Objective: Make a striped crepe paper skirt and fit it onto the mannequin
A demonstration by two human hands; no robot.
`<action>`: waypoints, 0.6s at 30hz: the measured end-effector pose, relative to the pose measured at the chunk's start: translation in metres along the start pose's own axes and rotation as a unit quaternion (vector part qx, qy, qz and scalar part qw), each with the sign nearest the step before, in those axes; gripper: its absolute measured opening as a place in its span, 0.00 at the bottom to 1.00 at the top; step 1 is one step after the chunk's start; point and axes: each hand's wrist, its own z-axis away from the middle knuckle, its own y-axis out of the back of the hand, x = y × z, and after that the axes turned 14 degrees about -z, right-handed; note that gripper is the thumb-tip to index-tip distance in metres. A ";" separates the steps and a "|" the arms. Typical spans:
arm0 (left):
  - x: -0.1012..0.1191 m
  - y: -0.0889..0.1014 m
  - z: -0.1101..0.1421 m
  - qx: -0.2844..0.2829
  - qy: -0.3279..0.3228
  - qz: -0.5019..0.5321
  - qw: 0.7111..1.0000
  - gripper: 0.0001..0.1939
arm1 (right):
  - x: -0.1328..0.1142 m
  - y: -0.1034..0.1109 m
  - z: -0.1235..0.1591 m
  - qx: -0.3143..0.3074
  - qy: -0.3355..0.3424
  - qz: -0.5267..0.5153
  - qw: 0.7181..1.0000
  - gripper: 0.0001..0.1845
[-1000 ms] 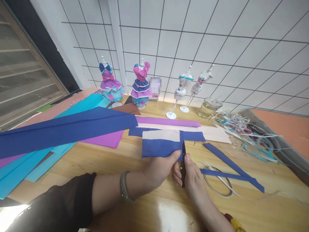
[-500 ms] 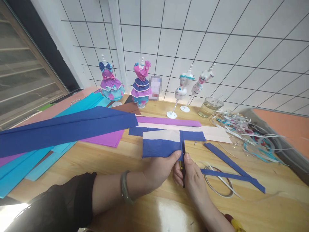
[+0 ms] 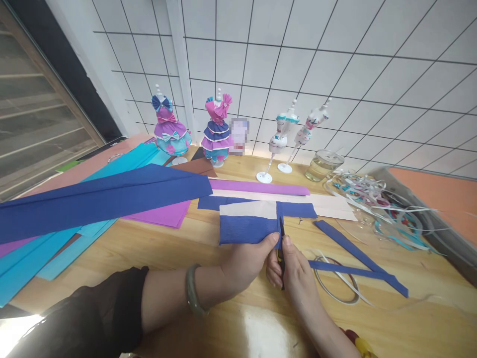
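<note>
My left hand (image 3: 249,266) pinches the lower right part of a folded blue-and-white crepe paper piece (image 3: 248,228) between thumb and fingers. In my right hand (image 3: 298,271) is a pair of dark scissors (image 3: 282,233), its blades upright along the paper's right edge. A narrow blue strip lies along that edge beside the blades. My right fingers curl around the handles, which are mostly hidden. To the right, cut blue strips (image 3: 354,253) lie on the table near a ring of white ribbon (image 3: 335,281).
Two miniature dressed mannequins (image 3: 171,129) and two bare mannequin stands (image 3: 278,139) line the wall. A glass jar (image 3: 324,165) stands beside tangled ribbons (image 3: 383,209). Long blue (image 3: 104,194) and turquoise paper sheets cover the left. A purple strip (image 3: 261,187) lies behind the hands.
Almost nothing differs. The scissor blades look closer together at the paper's right edge, and the whole view has shifted slightly.
</note>
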 end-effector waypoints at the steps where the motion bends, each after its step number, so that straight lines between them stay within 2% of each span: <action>1: 0.001 0.000 0.000 0.016 0.005 -0.017 1.000 0.19 | 0.000 0.000 0.000 0.000 -0.001 0.000 1.000 0.30; 4: 0.003 0.000 0.000 0.045 0.014 -0.046 0.998 0.18 | -0.002 -0.001 0.000 0.001 -0.001 0.003 1.000 0.30; 9: 0.005 -0.002 0.000 0.054 0.023 -0.069 0.996 0.19 | -0.002 -0.001 0.001 0.013 -0.002 0.000 1.000 0.29; 16: 0.011 0.001 0.003 0.076 -0.008 -0.119 0.990 0.18 | -0.001 0.000 0.001 0.017 0.003 0.002 1.000 0.29; 18: 0.016 0.004 0.004 0.057 -0.019 -0.142 0.988 0.16 | -0.004 0.001 0.001 0.020 0.008 0.008 1.000 0.28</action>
